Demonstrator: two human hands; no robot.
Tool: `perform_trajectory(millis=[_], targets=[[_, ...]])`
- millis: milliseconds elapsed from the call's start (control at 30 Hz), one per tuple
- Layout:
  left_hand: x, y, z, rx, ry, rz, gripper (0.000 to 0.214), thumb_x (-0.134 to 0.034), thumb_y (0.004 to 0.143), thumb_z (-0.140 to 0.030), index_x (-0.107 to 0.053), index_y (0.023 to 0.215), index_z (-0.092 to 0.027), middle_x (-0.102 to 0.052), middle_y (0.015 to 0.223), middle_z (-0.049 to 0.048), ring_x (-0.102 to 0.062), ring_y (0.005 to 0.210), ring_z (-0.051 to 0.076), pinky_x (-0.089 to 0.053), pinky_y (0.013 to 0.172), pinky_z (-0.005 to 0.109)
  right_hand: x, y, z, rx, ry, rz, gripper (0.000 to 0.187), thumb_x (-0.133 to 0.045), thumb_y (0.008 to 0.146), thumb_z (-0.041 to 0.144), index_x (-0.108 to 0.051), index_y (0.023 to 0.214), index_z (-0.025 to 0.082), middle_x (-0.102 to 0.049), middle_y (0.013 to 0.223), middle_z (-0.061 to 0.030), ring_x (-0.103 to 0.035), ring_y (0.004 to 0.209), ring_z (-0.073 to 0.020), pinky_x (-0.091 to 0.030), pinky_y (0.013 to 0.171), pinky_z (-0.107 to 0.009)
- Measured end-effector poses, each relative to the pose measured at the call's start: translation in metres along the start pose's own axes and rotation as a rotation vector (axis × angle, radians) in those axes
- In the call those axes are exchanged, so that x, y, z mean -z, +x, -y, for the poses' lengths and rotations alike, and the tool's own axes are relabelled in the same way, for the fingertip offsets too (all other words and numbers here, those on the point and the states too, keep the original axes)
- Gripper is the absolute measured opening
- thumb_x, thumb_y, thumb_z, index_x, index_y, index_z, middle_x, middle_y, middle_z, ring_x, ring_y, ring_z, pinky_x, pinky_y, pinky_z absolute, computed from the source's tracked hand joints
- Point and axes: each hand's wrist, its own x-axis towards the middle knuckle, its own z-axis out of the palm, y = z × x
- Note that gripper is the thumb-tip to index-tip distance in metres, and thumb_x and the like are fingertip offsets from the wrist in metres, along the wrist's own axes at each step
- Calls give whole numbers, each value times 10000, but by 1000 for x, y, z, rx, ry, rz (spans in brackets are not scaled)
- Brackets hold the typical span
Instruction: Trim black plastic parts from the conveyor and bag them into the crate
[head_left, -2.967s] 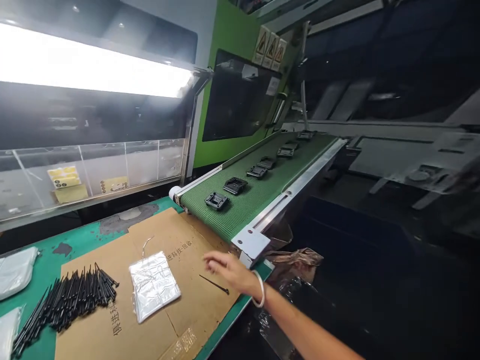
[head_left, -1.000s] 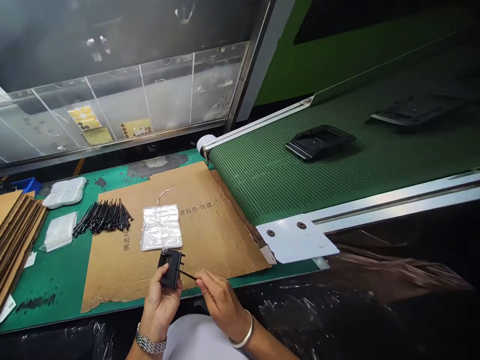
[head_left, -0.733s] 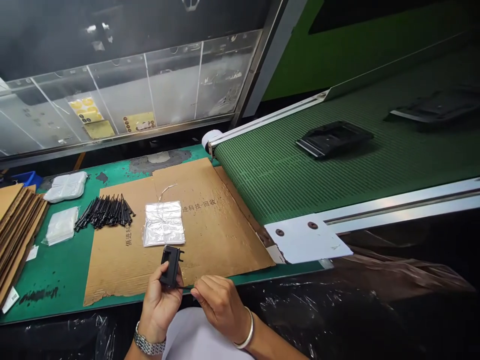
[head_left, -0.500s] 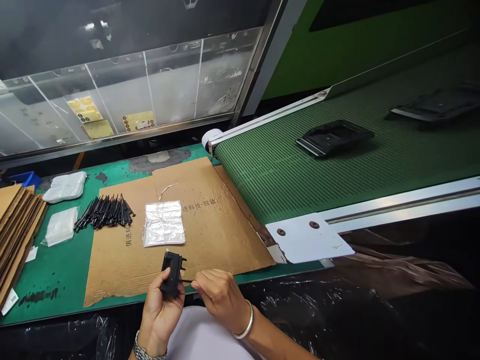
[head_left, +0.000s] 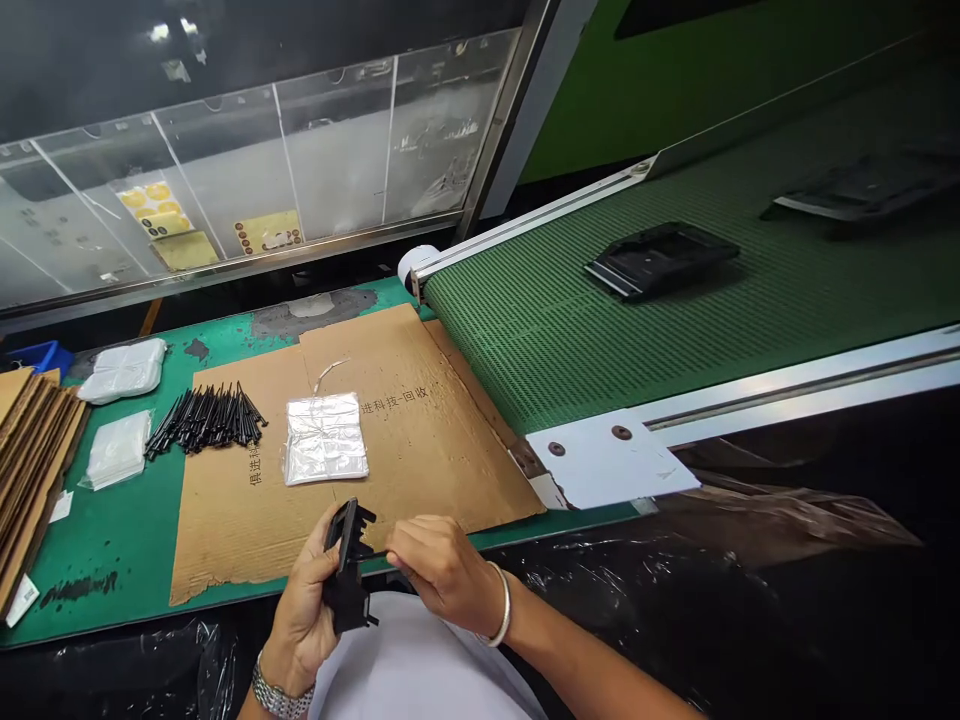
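My left hand is closed around a black plastic part with small prongs on its right side. The part is tilted above the near edge of the table. Just to its right, my right hand pinches a thin black rod that points left toward the part. Whether the rod's tip sits inside the part or only touches it, I cannot tell. Beyond my hands, a tied stack of clear plastic bags lies on a cardboard sheet. A pile of similar black rods is left of the stack.
A green conveyor belt on the right carries black plastic frames. Folded cardboard stands at far left, near white bag stacks on the green table. Dark plastic film hangs below the table edge.
My left hand has turned the black part, so more of its lower end and prongs show. My right hand has shifted slightly up and right with the rod. The whole view has shifted slightly.
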Motion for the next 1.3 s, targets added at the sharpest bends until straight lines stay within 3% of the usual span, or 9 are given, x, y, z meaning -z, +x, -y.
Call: perform_trajectory(millis=[200,367,533,867,967,1100,1200,1300], targets=[[-1,2,4,50,27,151,424,-641,634,-51,-575,1039,-158,-594,699,-5,-531,536,56,-454,526,152,-4,8,5,152,-74,-27,385,-237,911,210,-440,586,172,-458,514,5,-374,461,-118,-229,462,-262],[-6,0,4,127,59,114,362,-655,585,-47,-617,935,-133,-551,580,-24,-460,417,36,-375,391,128,-1,6,3,199,-109,28,381,-250,901,198,-447,576,174,-463,486,10,-376,434,-112,-192,440,-269],[-1,1,4,155,50,83,284,-669,565,-63,-631,836,-138,-465,492,-55,-387,360,20,-293,335,115,8,-5,5,278,4,137,400,-235,901,212,-443,561,183,-459,466,18,-361,414,-109,-176,421,-270],[-7,0,10,-120,65,48,324,-672,627,-135,-612,944,-166,-542,600,-35,-433,443,43,-351,415,148,-6,-1,13,14,1,10,404,-184,929,229,-412,600,180,-452,491,15,-375,420,-105,-231,445,-249],[-7,-4,11,-181,90,13,386,-683,628,-151,-599,1003,-193,-578,659,-22,-459,467,50,-349,423,152,-9,0,6,-78,23,-22,399,-177,931,235,-399,604,183,-442,483,18,-373,415,-102,-233,445,-242],[-6,-11,9,-169,181,35,431,-714,601,-149,-605,1015,-199,-616,804,16,-537,620,87,-421,557,165,-10,2,-9,-220,89,1,387,-203,930,281,-414,620,183,-444,486,20,-405,433,-102,-250,454,-228],[-3,-11,7,-162,283,113,378,-700,628,-174,-611,994,-200,-597,737,5,-521,600,88,-422,551,169,-8,4,-16,-290,188,26,398,-197,931,318,-408,620,186,-431,491,26,-409,441,-99,-264,452,-215],[8,-6,4,-261,373,120,273,-697,632,-221,-634,897,-198,-583,661,-4,-500,558,92,-412,528,178,1,7,-13,-247,255,50,394,-189,931,323,-396,625,188,-412,501,29,-391,444,-96,-277,457,-211]])
